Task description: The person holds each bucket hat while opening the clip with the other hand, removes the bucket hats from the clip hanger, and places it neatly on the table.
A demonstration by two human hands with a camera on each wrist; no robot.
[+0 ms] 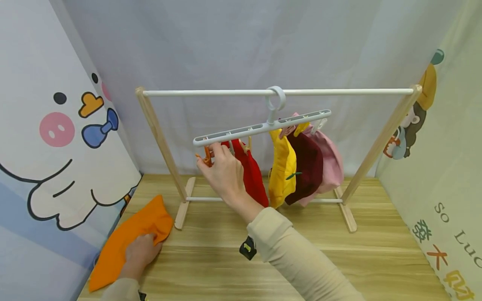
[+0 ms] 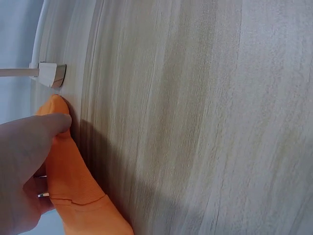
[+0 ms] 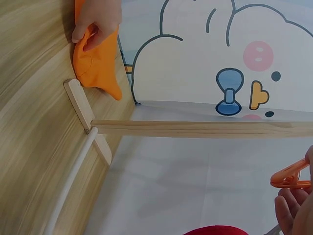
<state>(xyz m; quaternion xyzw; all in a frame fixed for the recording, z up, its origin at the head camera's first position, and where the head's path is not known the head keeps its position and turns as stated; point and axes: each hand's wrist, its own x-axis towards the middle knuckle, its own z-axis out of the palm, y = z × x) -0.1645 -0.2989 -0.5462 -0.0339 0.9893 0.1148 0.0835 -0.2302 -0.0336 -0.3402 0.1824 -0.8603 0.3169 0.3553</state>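
Note:
An orange cloth hat lies folded flat at the left edge of the wooden table. My left hand pinches its upper edge between thumb and fingers, as the left wrist view also shows on the orange cloth. Up at the left end of the white hanger, my right hand pinches an orange clothespin. Beside that hand hang a red hat, a yellow hat with a green leaf, a maroon hat and a pink hat, clipped by clothespins.
The hanger hooks over the white rail of a wooden rack and tilts down to the left. The rack's left post and foot stand close to the orange hat. A cartoon-printed wall borders the table on the left.

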